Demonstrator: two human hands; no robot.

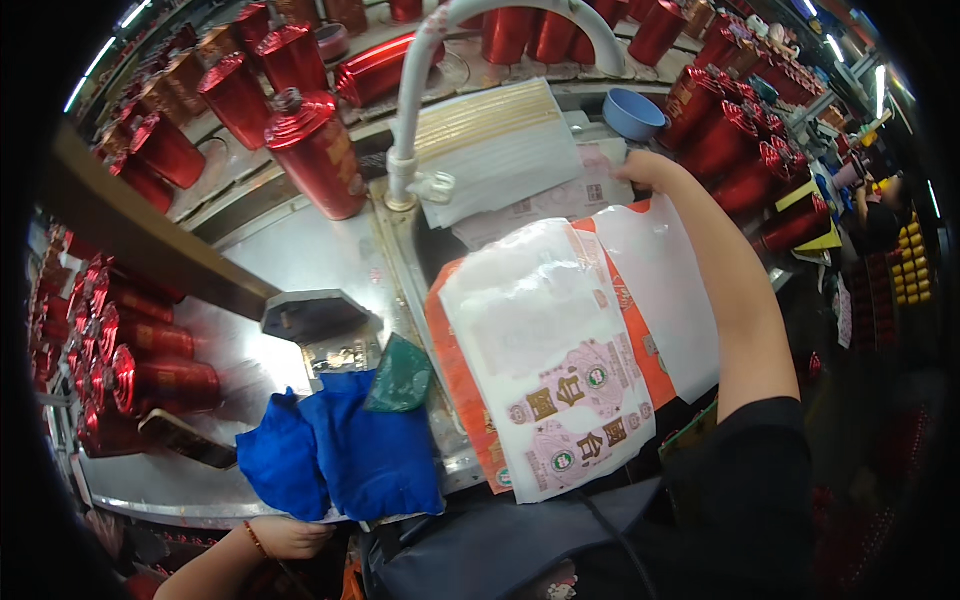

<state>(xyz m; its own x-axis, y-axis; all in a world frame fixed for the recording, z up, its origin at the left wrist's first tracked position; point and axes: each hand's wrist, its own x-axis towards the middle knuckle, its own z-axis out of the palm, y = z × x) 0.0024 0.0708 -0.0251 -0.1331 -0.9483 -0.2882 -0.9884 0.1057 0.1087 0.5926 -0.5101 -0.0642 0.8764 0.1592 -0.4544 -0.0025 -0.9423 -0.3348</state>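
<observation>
On the right we see sheets [530, 310] with a smooth, glossy face, paper or film, we cannot tell which. On the left, matt blue cloth [375, 450] lies over a shiny metal counter [300, 245]. Farther off, we find a glossy, metallic-looking bottle [315, 160] and a smooth, plastic-looking bowl [632, 118].

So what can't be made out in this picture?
In the head view:
Anything inside the left hand: hidden by its curled fingers.
Whether the right hand grips the pinkish sheet: too small.
Most of what underlies the white printed sheet: covered by it.
Leftmost red bottles: cut by dark lens rim.
</observation>
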